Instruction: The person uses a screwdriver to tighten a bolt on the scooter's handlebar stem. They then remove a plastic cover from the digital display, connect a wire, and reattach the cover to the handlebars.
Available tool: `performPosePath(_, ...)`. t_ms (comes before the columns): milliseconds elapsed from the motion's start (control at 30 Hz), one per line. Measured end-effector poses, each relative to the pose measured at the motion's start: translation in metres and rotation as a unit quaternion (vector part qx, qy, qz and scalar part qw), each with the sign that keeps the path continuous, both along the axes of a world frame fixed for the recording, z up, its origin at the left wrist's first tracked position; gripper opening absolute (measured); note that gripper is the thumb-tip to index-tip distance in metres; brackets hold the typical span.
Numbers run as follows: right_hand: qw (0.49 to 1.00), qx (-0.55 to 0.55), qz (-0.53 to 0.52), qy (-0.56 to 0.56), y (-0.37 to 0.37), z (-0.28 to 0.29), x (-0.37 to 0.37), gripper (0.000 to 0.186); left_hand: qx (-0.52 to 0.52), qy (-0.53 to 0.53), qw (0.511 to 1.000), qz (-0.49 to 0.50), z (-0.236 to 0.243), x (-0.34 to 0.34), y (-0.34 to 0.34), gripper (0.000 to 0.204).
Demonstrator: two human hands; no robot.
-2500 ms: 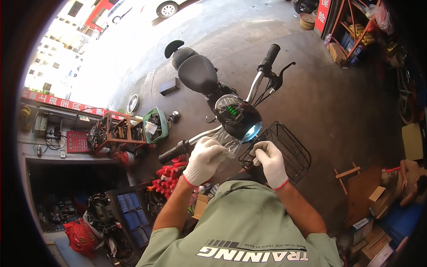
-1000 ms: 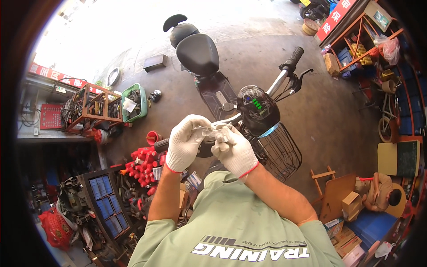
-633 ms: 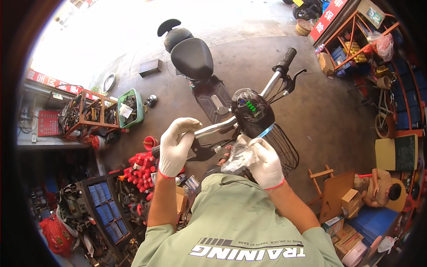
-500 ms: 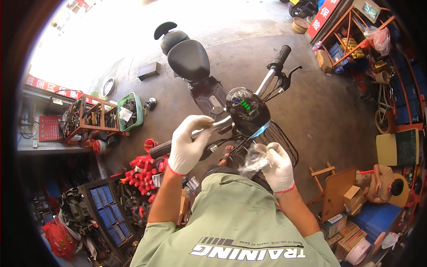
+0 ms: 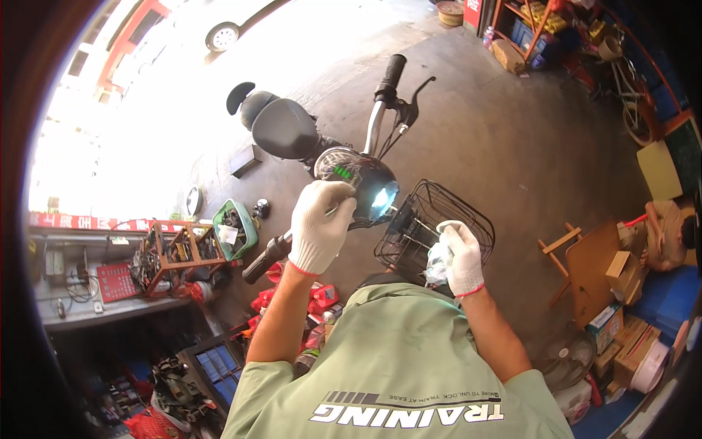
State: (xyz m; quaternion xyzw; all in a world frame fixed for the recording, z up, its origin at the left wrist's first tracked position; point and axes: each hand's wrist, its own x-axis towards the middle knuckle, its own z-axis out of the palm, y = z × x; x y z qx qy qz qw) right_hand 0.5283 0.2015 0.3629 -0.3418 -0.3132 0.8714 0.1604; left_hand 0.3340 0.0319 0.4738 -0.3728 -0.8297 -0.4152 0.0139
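Note:
An electric bike stands in front of me, with a black seat, a handlebar grip and a round display showing green bars. Its headlight glows white-blue, and a black wire basket sits at the front. My left hand, in a white knit glove, is closed beside the display; whatever its fingertips pinch is too small to make out. Gloved alike, my right hand grips a crumpled clear plastic bag at the basket's near side.
Red parts lie below the left grip. Farther left are a green tub and a tool rack. To the right, a person sits near a wooden board and cardboard boxes.
The view has turned, and the bike's front now shows more from the side. My left hand has moved from the left handlebar to the display. The right hand still holds the plastic bag.

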Motion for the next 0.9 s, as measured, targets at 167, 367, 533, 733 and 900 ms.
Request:
performPosePath(167,0.988,0.155,0.024,0.009,0.011,-0.037,-0.022,0.008,-0.053,-0.201,0.978,-0.036,-0.004,0.047,0.000,0.015)
performPosePath(367,0.926,0.369,0.081,0.001,0.021,-0.061,-0.077,0.023,-0.110,-0.269,0.956,-0.031,-0.029,0.088,-0.006,0.016)
performPosePath(533,0.878,0.470,0.087,0.008,0.021,-0.048,-0.098,0.019,-0.132,-0.254,0.958,-0.015,-0.032,0.102,-0.008,0.015)
performPosePath(733,0.866,0.494,0.074,-0.002,0.022,-0.043,-0.104,0.011,-0.119,-0.248,0.962,0.004,-0.039,0.108,-0.015,0.015)
performPosePath(900,0.853,0.516,0.086,0.007,0.027,-0.045,-0.110,0.011,-0.116,-0.249,0.961,-0.002,-0.038,0.112,-0.009,0.014)
